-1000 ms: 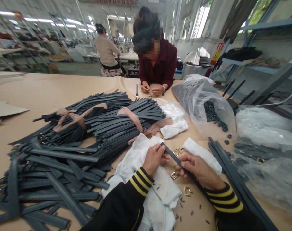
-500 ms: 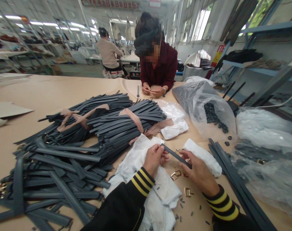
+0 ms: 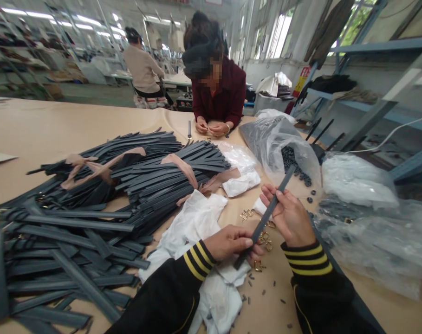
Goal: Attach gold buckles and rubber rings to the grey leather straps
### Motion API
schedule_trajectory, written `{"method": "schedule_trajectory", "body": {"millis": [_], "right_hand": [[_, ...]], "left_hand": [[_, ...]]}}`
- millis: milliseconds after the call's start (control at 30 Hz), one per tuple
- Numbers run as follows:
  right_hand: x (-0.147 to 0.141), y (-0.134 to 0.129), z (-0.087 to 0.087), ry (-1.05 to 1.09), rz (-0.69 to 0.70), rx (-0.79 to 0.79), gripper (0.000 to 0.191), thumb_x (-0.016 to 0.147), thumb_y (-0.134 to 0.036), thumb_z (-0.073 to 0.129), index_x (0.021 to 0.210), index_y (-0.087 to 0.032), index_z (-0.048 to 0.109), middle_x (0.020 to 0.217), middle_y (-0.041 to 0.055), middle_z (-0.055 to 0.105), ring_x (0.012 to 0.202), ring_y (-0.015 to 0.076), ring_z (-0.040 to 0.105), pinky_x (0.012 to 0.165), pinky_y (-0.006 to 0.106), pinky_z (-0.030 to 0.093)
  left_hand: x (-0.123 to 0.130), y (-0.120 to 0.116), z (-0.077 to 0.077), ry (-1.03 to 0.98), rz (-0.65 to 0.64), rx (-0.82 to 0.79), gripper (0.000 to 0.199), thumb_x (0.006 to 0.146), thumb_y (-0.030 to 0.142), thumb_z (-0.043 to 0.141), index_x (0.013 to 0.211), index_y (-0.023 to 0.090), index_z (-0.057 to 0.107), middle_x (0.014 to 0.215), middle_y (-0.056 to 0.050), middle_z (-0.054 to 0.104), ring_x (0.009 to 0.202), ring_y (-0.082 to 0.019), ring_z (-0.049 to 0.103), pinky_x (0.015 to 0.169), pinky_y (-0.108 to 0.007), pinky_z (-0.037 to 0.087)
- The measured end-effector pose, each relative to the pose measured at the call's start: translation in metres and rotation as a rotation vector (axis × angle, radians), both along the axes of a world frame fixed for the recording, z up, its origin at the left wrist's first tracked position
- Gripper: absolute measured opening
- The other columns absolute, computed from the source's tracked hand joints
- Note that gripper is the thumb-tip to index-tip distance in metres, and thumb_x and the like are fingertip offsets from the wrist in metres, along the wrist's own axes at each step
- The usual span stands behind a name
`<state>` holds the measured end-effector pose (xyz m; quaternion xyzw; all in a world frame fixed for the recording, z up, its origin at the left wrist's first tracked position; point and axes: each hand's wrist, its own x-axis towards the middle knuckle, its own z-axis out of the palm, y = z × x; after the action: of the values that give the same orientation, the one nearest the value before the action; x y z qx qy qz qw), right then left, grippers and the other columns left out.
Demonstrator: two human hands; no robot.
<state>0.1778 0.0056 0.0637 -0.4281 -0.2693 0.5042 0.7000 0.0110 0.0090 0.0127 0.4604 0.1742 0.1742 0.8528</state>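
Observation:
A dark grey strap (image 3: 268, 212) is stretched on a slant between my two hands. Its lower part is pinched between the thumb and fingers of my left hand (image 3: 233, 242). Higher up, the thumb and fingers of my right hand (image 3: 290, 214) grip it, and the upper end sticks out beyond them. Gold buckles (image 3: 265, 241) lie on the table beneath the strap, partly hidden by it and my hands. Crumpled white wrapping (image 3: 197, 227) lies under and beside my left hand. Small dark pieces (image 3: 263, 292) are scattered on the table below.
Bundles of dark straps tied with cloth (image 3: 172, 171) and a loose strap pile (image 3: 74, 250) cover the left. A clear bag of small dark loops (image 3: 287, 144) and more plastic bags (image 3: 360, 181) lie right. Across the table (image 3: 134, 118), a person (image 3: 219, 93) works with both hands.
The strap has swung from slanting down to the right to slanting up to the right. My left hand has moved lower, my right hand higher. The view has shifted to the right.

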Motion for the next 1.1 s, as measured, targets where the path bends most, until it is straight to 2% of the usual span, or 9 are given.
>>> {"method": "schedule_trajectory", "body": {"millis": [100, 267, 367, 467, 533, 633, 700, 833, 1100], "right_hand": [[0.018, 0.005, -0.014, 0.034, -0.145, 0.018, 0.008, 0.075, -0.016, 0.052, 0.080, -0.020, 0.048, 0.098, 0.0019, 0.061, 0.098, 0.0130, 0.057, 0.091, 0.033, 0.042], [0.049, -0.031, -0.028, -0.066, -0.211, -0.039, 0.012, 0.071, -0.022, 0.059, 0.077, -0.022, 0.049, 0.099, 0.0005, 0.063, 0.098, 0.0158, 0.057, 0.088, 0.034, 0.044], [0.061, -0.067, -0.034, -0.291, -0.086, -0.314, 0.016, 0.072, -0.033, 0.060, 0.073, -0.020, 0.051, 0.081, 0.0031, 0.068, 0.077, 0.0171, 0.064, 0.071, 0.030, 0.051], [0.058, -0.090, -0.032, -0.697, 0.197, -0.529, 0.030, 0.075, -0.046, 0.053, 0.068, -0.016, 0.054, 0.059, 0.0038, 0.064, 0.049, 0.0149, 0.058, 0.048, 0.026, 0.047], [0.044, -0.089, -0.025, -0.992, 0.214, -0.465, 0.035, 0.079, -0.048, 0.046, 0.066, -0.017, 0.054, 0.055, 0.0030, 0.061, 0.047, 0.0145, 0.055, 0.048, 0.027, 0.045], [0.017, -0.066, -0.017, -1.341, 0.004, -0.204, 0.026, 0.082, -0.040, 0.043, 0.080, -0.018, 0.057, 0.075, 0.0061, 0.064, 0.069, 0.0187, 0.059, 0.067, 0.031, 0.045], [0.002, -0.046, -0.018, -1.458, 0.085, -0.027, 0.022, 0.081, -0.033, 0.045, 0.090, -0.018, 0.058, 0.090, 0.0082, 0.063, 0.085, 0.0206, 0.057, 0.078, 0.033, 0.042], [-0.007, -0.023, -0.033, -1.423, 0.424, -0.028, 0.019, 0.082, -0.026, 0.043, 0.088, -0.019, 0.060, 0.079, 0.0042, 0.064, 0.073, 0.0176, 0.058, 0.067, 0.029, 0.044], [0.006, -0.028, -0.050, -1.109, 0.504, -0.216, 0.020, 0.081, -0.032, 0.045, 0.088, -0.018, 0.058, 0.063, -0.0002, 0.058, 0.056, 0.0144, 0.054, 0.054, 0.026, 0.042]], "left_hand": [[-0.002, 0.005, -0.007, 0.041, 0.004, -0.045, 0.031, 0.068, 0.036, 0.063, 0.084, 0.011, 0.058, 0.069, -0.008, 0.065, 0.052, -0.011, 0.060, 0.048, -0.019, 0.045], [0.000, 0.016, -0.013, 0.102, 0.299, -0.073, 0.026, 0.069, 0.035, 0.061, 0.067, 0.011, 0.051, 0.062, -0.005, 0.062, 0.039, -0.004, 0.050, 0.034, -0.011, 0.038], [0.003, 0.017, -0.012, 0.125, 0.489, -0.078, 0.025, 0.069, 0.033, 0.061, 0.068, 0.012, 0.048, 0.057, -0.002, 0.060, 0.037, -0.003, 0.048, 0.033, -0.010, 0.037], [0.006, 0.015, -0.013, 0.167, 0.493, -0.030, 0.025, 0.070, 0.035, 0.059, 0.068, 0.013, 0.045, 0.050, 0.003, 0.055, 0.032, -0.002, 0.043, 0.029, -0.009, 0.031], [0.006, 0.015, -0.014, 0.196, 0.456, 0.009, 0.026, 0.070, 0.035, 0.058, 0.067, 0.014, 0.045, 0.047, 0.005, 0.052, 0.029, -0.002, 0.040, 0.027, -0.009, 0.028], [0.006, 0.014, -0.015, 0.213, 0.429, 0.025, 0.025, 0.070, 0.035, 0.058, 0.068, 0.014, 0.045, 0.047, 0.005, 0.052, 0.029, -0.002, 0.041, 0.027, -0.009, 0.028], [0.005, 0.014, -0.016, 0.209, 0.424, 0.027, 0.025, 0.070, 0.035, 0.057, 0.068, 0.013, 0.044, 0.048, 0.005, 0.053, 0.030, -0.002, 0.041, 0.027, -0.009, 0.028], [0.007, 0.014, -0.017, 0.174, 0.474, -0.011, 0.025, 0.075, 0.038, 0.049, 0.071, 0.015, 0.041, 0.049, 0.003, 0.054, 0.031, -0.003, 0.044, 0.027, -0.010, 0.030], [0.012, 0.014, -0.017, 0.198, 0.535, -0.041, 0.020, 0.080, 0.034, 0.043, 0.075, 0.016, 0.038, 0.052, 0.003, 0.054, 0.032, -0.004, 0.045, 0.028, -0.010, 0.031]]}}
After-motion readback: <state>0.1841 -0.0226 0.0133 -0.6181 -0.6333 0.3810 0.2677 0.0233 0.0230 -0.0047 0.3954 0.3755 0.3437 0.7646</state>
